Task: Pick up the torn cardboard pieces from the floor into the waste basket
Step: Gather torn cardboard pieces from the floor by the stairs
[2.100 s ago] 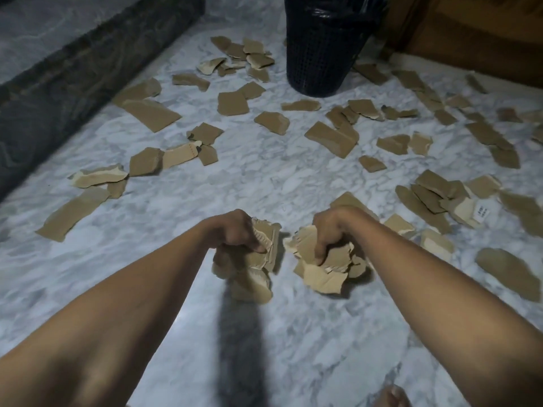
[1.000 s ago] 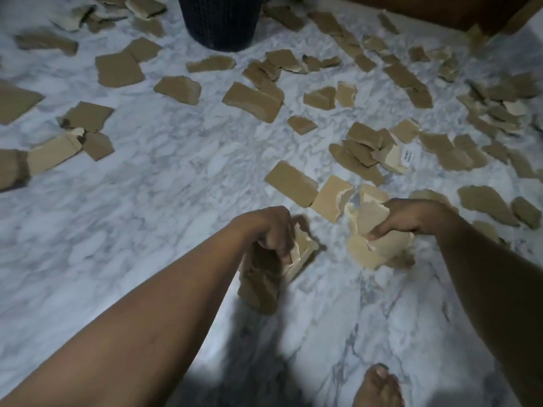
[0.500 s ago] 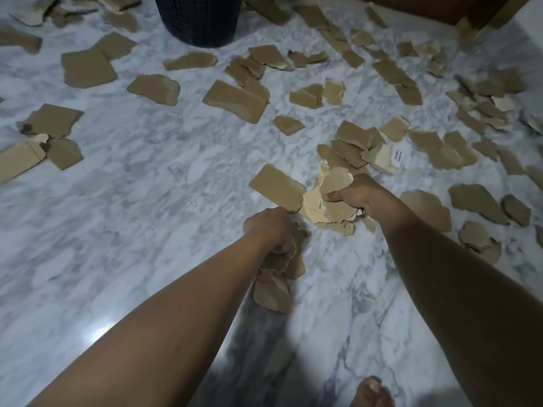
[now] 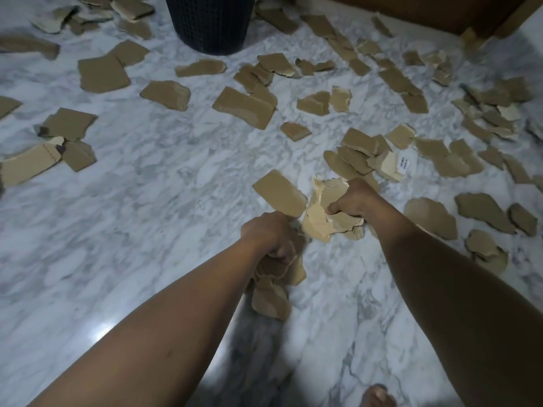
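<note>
Scraps [image 4: 316, 218] gripped in right hand [image 4: 352, 201], open floor [image 4: 132, 230] leftward

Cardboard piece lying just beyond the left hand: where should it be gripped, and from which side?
Pinch the cardboard piece at its near corner, coming from the person's side with the left hand. It seems to lie flat on the floor, so only an edge offers purchase, and that corner lies closest. That hand also grips other pieces.

The marble floor [image 4: 132, 215] carries torn cardboard pieces [image 4: 244, 107] scattered across the upper half and right; a dark basket [image 4: 210, 24] stands at top centre.
</note>
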`<action>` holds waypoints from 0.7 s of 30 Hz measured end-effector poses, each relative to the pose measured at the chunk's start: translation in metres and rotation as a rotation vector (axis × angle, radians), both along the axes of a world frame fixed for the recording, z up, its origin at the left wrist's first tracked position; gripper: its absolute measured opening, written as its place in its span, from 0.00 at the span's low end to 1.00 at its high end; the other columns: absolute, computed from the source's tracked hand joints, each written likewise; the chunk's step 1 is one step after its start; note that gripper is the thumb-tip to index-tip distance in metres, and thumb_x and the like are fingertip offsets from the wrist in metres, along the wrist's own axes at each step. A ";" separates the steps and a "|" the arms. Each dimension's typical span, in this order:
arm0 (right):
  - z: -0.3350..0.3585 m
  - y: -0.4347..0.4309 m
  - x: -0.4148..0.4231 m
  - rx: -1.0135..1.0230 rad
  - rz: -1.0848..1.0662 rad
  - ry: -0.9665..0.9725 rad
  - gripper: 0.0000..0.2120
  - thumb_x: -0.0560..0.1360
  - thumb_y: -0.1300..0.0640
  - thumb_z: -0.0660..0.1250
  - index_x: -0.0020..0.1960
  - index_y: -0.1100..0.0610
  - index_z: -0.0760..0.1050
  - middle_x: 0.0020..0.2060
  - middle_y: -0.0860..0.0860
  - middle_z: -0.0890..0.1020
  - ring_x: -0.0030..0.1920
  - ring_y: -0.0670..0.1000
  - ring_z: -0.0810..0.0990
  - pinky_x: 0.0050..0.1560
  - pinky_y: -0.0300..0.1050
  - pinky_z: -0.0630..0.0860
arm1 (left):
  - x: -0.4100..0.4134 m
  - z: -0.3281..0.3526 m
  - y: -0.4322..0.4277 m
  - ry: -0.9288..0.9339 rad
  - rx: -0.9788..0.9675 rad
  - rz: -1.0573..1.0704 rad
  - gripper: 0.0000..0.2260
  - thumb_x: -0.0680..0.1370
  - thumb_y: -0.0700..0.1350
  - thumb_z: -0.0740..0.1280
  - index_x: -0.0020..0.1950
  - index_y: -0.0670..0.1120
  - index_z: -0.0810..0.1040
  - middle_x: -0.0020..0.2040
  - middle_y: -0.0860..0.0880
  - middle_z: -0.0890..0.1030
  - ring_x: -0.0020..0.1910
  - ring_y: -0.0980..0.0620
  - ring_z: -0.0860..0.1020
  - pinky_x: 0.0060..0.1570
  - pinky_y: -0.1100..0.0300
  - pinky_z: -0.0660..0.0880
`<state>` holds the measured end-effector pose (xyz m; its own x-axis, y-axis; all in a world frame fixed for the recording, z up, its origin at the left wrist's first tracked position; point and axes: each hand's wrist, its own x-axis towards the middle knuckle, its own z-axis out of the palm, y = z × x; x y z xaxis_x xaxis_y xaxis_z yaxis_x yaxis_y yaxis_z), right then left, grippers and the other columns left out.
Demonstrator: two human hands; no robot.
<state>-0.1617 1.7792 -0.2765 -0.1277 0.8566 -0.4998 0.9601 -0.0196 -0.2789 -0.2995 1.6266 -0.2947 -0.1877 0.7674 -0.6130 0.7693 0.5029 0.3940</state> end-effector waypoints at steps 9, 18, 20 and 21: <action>0.003 -0.031 -0.023 -0.100 0.191 -0.075 0.48 0.64 0.55 0.82 0.77 0.61 0.60 0.70 0.58 0.71 0.67 0.59 0.73 0.61 0.50 0.74 | -0.033 -0.001 -0.030 -0.035 -0.020 0.116 0.26 0.64 0.51 0.75 0.59 0.48 0.73 0.45 0.51 0.76 0.46 0.46 0.78 0.42 0.54 0.77; 0.030 -0.034 -0.018 -0.323 0.166 -0.133 0.41 0.49 0.51 0.86 0.59 0.62 0.77 0.50 0.57 0.84 0.48 0.59 0.85 0.53 0.58 0.82 | -0.051 -0.004 -0.043 -0.087 -0.021 0.182 0.24 0.61 0.49 0.75 0.52 0.54 0.69 0.47 0.52 0.76 0.46 0.47 0.78 0.44 0.55 0.78; 0.037 -0.033 -0.021 -0.360 0.024 0.032 0.31 0.57 0.57 0.85 0.56 0.63 0.77 0.48 0.59 0.86 0.47 0.60 0.86 0.52 0.61 0.82 | -0.054 -0.004 -0.044 -0.101 -0.031 0.192 0.26 0.58 0.50 0.75 0.54 0.52 0.75 0.47 0.52 0.79 0.45 0.48 0.80 0.44 0.55 0.80; 0.040 -0.033 -0.026 -0.388 -0.063 0.133 0.27 0.62 0.60 0.83 0.56 0.64 0.78 0.48 0.60 0.86 0.48 0.60 0.86 0.53 0.62 0.81 | -0.057 -0.004 -0.045 -0.098 -0.040 0.196 0.27 0.57 0.50 0.75 0.55 0.51 0.77 0.46 0.52 0.79 0.44 0.48 0.80 0.44 0.55 0.81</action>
<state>-0.1876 1.7457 -0.2368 -0.1664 0.6160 -0.7699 0.9097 -0.2053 -0.3608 -0.3565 1.5812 -0.2986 -0.2689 0.6967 -0.6651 0.6139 0.6560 0.4391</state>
